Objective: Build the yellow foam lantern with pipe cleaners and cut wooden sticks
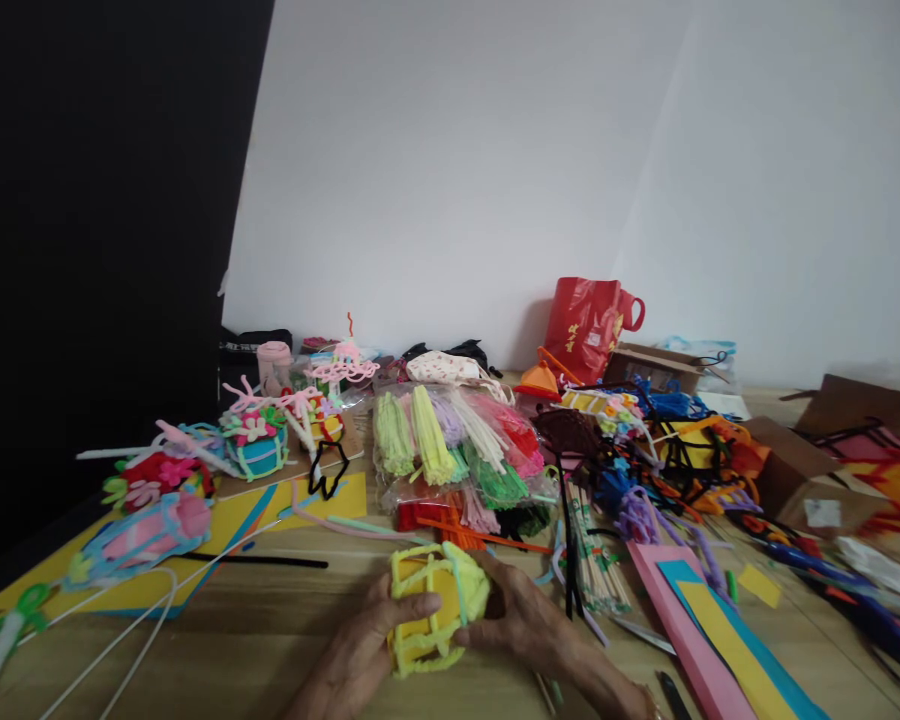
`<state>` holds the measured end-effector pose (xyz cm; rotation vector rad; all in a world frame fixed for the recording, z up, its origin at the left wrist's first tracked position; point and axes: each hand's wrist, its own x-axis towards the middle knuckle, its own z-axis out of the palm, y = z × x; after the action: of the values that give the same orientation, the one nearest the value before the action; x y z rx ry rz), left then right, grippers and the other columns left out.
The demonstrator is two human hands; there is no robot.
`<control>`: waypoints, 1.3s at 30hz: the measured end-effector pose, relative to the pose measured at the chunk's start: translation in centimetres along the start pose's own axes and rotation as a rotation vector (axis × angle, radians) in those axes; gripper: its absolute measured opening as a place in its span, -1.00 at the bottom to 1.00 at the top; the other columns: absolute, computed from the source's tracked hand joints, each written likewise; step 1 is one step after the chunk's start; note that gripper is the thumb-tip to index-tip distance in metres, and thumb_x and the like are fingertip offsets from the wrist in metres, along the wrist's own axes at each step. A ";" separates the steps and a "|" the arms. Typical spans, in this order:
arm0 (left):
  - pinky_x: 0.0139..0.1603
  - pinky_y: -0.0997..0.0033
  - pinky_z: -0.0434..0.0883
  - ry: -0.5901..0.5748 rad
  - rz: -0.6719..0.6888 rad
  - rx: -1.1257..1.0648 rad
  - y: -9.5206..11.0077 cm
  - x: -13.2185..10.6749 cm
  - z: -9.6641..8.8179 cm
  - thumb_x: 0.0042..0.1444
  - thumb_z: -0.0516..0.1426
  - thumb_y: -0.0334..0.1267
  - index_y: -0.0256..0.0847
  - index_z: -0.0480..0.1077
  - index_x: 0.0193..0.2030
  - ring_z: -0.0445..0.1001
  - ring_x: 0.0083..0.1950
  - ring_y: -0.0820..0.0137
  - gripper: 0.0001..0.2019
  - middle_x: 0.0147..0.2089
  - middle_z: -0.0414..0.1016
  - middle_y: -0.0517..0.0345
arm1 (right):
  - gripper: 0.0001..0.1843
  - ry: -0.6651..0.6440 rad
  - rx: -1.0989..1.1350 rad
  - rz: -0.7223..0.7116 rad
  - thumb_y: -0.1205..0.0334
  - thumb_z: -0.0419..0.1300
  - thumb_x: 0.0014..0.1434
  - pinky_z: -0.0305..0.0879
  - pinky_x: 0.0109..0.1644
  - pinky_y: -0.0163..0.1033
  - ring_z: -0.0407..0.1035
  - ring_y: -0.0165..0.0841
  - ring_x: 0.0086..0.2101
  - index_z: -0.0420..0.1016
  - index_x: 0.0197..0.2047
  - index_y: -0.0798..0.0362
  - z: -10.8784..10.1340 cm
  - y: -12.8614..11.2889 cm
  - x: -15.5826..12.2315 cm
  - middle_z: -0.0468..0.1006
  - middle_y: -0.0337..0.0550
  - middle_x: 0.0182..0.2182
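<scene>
Between both hands is a yellow lantern [425, 583], made of yellow sheet with fuzzy yellow pipe cleaners wrapped over it as a frame. A pale green pipe cleaner [461, 585] runs across its right part. My left hand [382, 630] grips it from the left, thumb laid over the front. From the right, my right hand [514, 615] holds its end, fingers curled round the side and thumb near the lower front. The palms and some fingertips are hidden behind the lantern. It is held low over the wooden table [285, 625], close to me.
Bundles of pipe cleaners [427, 440] lie beyond the hands. Finished-looking craft pieces [150, 540] and yellow card [30, 590] are at left. To the right are wooden sticks [598, 550], coloured card strips [690, 620], scissors [645, 635] and a cardboard box [810, 475]. A red bag [585, 325] stands behind.
</scene>
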<state>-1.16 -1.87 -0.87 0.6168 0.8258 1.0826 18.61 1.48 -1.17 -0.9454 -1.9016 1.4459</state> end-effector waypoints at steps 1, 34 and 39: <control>-0.27 0.18 0.49 0.028 0.005 0.008 0.0 -0.1 0.1 -0.27 0.37 -0.42 -0.24 0.49 -0.19 0.59 -0.28 0.11 -0.60 -0.26 0.64 -0.04 | -0.29 0.016 -0.020 0.004 0.08 0.40 -0.11 0.34 -0.08 -0.12 0.41 -0.10 -0.13 0.36 0.13 -0.03 0.0 -0.1 -0.1 0.57 -0.12 -0.13; -0.10 0.25 0.40 -0.356 0.053 0.129 2.1 -1.1 0.2 -0.09 0.30 -0.19 -0.25 0.47 0.00 0.49 0.01 0.07 -0.54 -0.03 0.57 -0.09 | -0.40 -0.076 0.210 0.027 0.14 0.39 -0.06 0.36 -0.12 -0.17 0.44 -0.19 -0.20 0.42 0.07 0.06 -0.4 -0.7 0.0 0.58 -0.17 -0.27; -0.14 0.24 0.44 -0.159 0.079 0.242 0.6 0.6 -0.7 -0.09 0.31 -0.11 -0.25 0.49 -0.04 0.55 -0.12 0.11 -0.55 -0.13 0.61 -0.07 | -0.54 -0.010 0.033 0.030 0.16 0.39 -0.08 0.33 -0.21 -0.27 0.42 -0.24 -0.25 0.49 -0.08 0.10 -0.7 -1.5 -0.1 0.58 -0.16 -0.23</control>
<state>-1.93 -1.04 -0.96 0.9338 0.8049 0.9974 18.95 1.55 0.42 -0.9571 -1.8727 1.4968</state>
